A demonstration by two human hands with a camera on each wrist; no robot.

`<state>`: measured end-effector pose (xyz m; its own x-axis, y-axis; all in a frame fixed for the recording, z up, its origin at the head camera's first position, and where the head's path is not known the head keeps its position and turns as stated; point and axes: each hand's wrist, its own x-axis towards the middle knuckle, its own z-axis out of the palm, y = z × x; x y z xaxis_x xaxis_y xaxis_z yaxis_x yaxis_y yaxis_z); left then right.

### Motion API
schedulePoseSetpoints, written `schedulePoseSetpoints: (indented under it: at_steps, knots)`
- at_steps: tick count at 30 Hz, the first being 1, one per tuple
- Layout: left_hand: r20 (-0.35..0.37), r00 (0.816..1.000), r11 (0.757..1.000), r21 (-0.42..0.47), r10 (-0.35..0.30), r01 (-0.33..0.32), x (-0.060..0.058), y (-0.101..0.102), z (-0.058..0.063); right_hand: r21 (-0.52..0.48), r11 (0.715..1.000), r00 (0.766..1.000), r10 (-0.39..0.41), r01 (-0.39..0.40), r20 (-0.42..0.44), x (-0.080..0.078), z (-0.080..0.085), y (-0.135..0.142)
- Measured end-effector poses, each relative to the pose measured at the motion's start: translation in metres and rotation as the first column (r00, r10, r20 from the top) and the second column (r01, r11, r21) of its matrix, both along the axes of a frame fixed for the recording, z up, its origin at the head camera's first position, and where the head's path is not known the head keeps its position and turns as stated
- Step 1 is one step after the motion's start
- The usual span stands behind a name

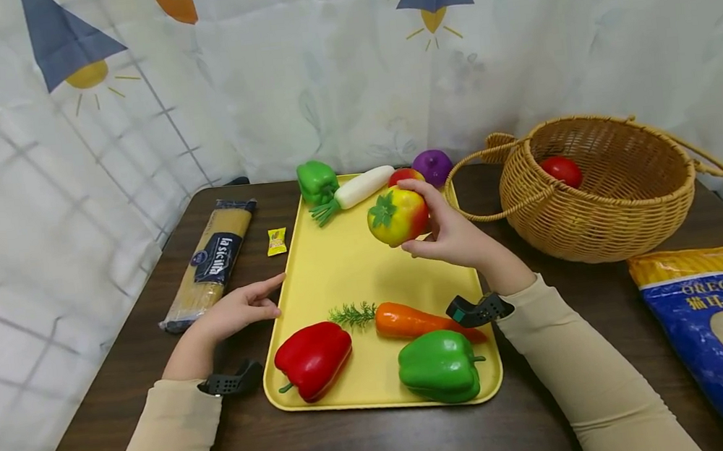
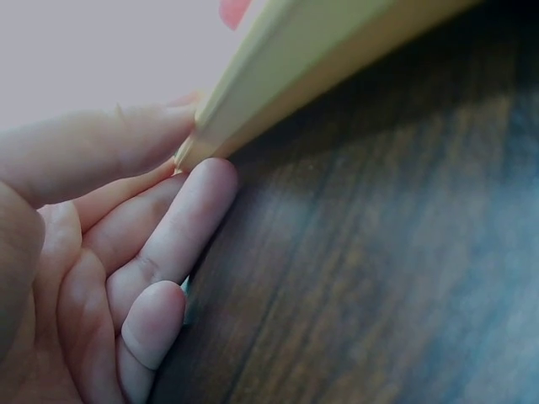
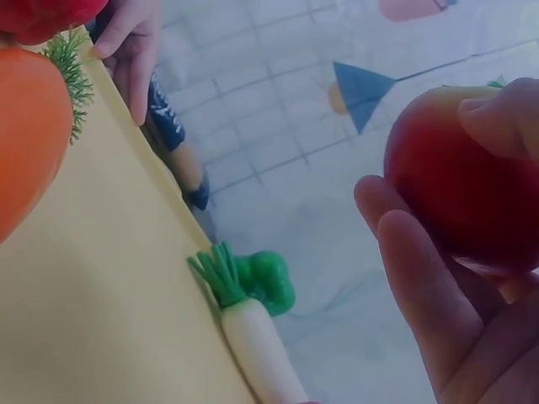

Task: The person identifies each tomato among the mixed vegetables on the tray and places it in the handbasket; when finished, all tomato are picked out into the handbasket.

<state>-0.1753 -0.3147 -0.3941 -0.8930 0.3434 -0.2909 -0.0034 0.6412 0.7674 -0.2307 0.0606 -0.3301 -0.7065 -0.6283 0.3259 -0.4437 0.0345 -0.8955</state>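
Above the tray's far right part, my right hand (image 1: 443, 232) grips a round yellow-and-red toy tomato (image 1: 393, 219) with a green star-shaped cap. In the right wrist view, the thumb and fingers curve around its red side (image 3: 450, 181). My left hand (image 1: 236, 314) holds the left rim of the yellow tray (image 1: 333, 272), thumb and fingertips at its edge. On the tray lie a red bell pepper (image 1: 316, 360), a green bell pepper (image 1: 439, 367), a carrot (image 1: 406, 319) and a white radish (image 1: 364, 187). A red round item (image 1: 406, 175) is partly hidden behind the tomato.
A wicker basket (image 1: 603, 224) holding a red item (image 1: 562, 171) stands right of the tray. Another green pepper (image 1: 318, 181) and a purple onion (image 1: 432, 166) sit at the far edge. Packaged pasta (image 1: 214, 258) and a small yellow packet (image 1: 277, 241) lie left, a blue bag (image 1: 704, 323) right.
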Motion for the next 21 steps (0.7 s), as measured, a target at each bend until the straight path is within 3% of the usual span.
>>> schedulePoseSetpoints:
  at_steps: [13,21]
  knots:
    - [-0.007,1.0,1.0,0.001,-0.006,0.006,-0.0005,0.0005,0.0007,-0.052,0.999,1.0,-0.013,0.013,0.005,-0.0003,-0.0026,-0.0002]
    - [-0.008,1.0,1.0,0.005,-0.01,0.01,-0.0001,-0.0005,-0.0006,0.054,0.999,1.0,0.0,0.0,0.002,-0.0027,-0.0033,0.0012]
